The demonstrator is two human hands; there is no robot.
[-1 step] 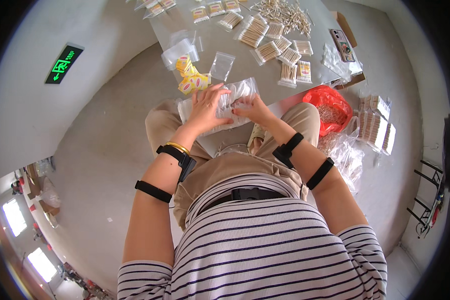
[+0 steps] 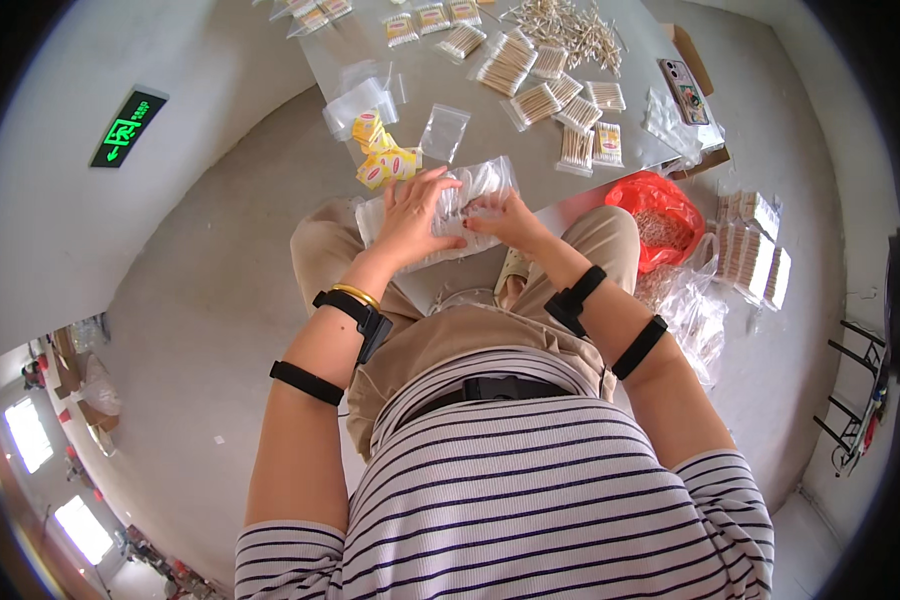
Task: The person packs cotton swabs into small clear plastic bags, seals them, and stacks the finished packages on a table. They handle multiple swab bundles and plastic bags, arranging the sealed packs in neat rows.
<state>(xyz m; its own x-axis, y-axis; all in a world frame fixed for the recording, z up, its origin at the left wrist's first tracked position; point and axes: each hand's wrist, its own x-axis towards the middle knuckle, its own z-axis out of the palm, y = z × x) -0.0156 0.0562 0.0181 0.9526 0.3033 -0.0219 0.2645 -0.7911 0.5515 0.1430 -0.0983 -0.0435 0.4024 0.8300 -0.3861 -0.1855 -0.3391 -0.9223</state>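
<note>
the fingers [image 2: 436, 184] of the left hand [image 2: 407, 222] and right hand [image 2: 515, 218] grip a clear plastic bundle [image 2: 488, 178] at the near edge of the desk [image 2: 520, 140], beside yellow cards [image 2: 390, 165].

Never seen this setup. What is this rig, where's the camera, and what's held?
No robot: a person works bare-handed. The view looks down from the left of two head-worn fisheye cameras, so straight edges bend. The left hand and right hand hold crinkled clear plastic at the table's near edge. On the gray table lie loose cotton swabs, bagged swabs, yellow cards and a phone.
</note>
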